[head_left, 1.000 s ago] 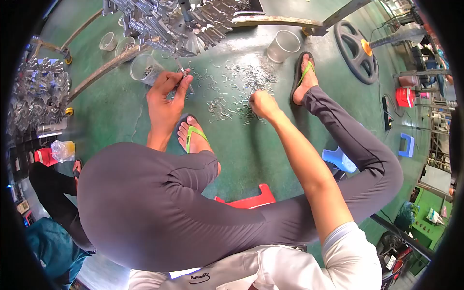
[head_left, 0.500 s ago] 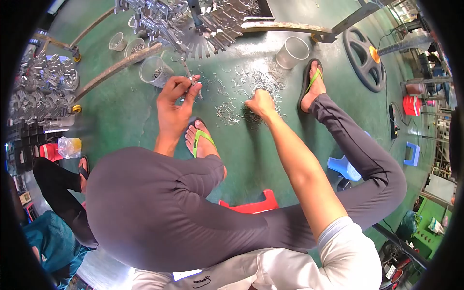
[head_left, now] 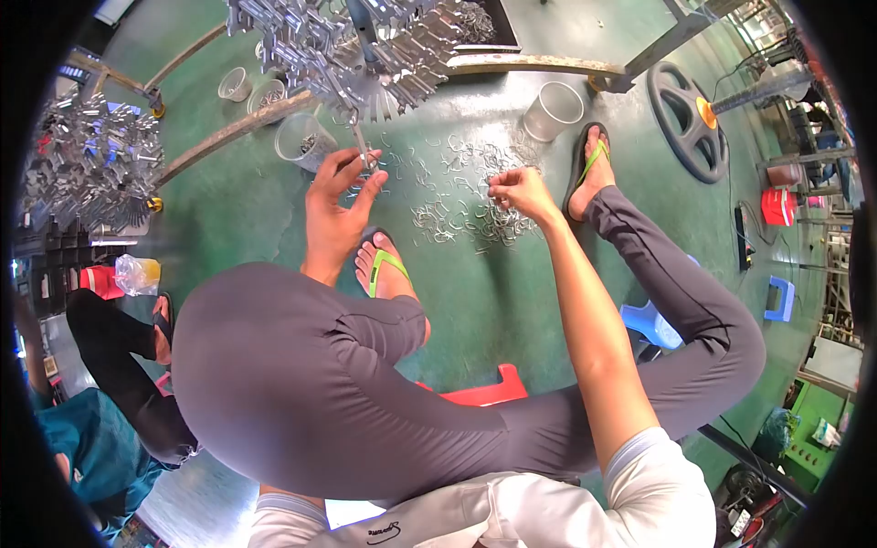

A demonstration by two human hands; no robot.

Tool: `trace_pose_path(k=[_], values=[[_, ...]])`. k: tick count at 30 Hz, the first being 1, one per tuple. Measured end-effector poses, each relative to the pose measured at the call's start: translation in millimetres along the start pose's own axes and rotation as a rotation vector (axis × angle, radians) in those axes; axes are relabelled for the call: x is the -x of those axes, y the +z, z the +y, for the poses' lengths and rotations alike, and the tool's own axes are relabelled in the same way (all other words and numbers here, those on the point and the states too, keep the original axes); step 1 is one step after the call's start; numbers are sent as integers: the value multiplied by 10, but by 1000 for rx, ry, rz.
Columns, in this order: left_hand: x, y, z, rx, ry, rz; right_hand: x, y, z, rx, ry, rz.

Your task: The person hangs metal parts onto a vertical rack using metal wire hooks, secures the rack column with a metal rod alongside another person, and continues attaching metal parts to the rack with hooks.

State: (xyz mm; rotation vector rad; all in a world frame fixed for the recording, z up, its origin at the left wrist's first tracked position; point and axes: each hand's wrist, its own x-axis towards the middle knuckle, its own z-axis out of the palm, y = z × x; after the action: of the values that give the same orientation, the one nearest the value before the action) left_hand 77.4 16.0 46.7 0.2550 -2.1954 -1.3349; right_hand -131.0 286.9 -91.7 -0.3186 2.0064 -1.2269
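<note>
My left hand (head_left: pixel 340 212) pinches a metal strip (head_left: pixel 359 137); I should hold it steady. My right hand (head_left: pixel 525 194) is by metal hooks (head_left: pixel 444 221); I can't tell if it grips one.

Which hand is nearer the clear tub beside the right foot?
Right. The right hand is just below the tub in view; the left hand is farther off, to the tub's lower left.

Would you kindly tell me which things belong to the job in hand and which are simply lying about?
Seemingly in use:
left hand, pinching a metal strip;
right hand, by the loose curved pieces;
cluster of metal parts.

Seemingly uninvolved:
red box;
black power strip;
blue stool beside the right leg.
</note>
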Motion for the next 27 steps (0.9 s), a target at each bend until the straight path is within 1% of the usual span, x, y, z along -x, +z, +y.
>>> trace_pose_path(k=[1,2,3,5,8,9,11,14,17,20,23,24,27], values=[[20,12,-19,25,-8,2,9,0,25,121,-9,10],[19,6,-43,44,-10,8,50,15,53,514,-170,154],[12,-5,-60,68,-60,-2,55,30,14,618,-144,150],[34,4,-91,119,-170,-26,177,97,-318,431,-81,147],[51,-2,-37,173,-223,-36,182,117,-642,233,-177,202],[30,21,-13,195,-234,-34,159,112,-659,253,-284,245],[41,23,-17,196,-255,-75,308,81,-991,59,-272,148],[87,18,-78,230,-262,-111,473,138,-1418,-26,-461,111],[61,26,-43,253,-263,-150,802,263,-2155,131,-766,176],[83,62,-46,299,-287,-195,1036,353,-2618,150,-916,120],[64,83,22,325,-307,-239,983,381,-2762,230,-987,64],[53,74,59,332,-324,-251,964,365,-2791,251,-967,-15],[53,40,76,356,-347,-283,970,381,-2833,309,-1015,-79]])
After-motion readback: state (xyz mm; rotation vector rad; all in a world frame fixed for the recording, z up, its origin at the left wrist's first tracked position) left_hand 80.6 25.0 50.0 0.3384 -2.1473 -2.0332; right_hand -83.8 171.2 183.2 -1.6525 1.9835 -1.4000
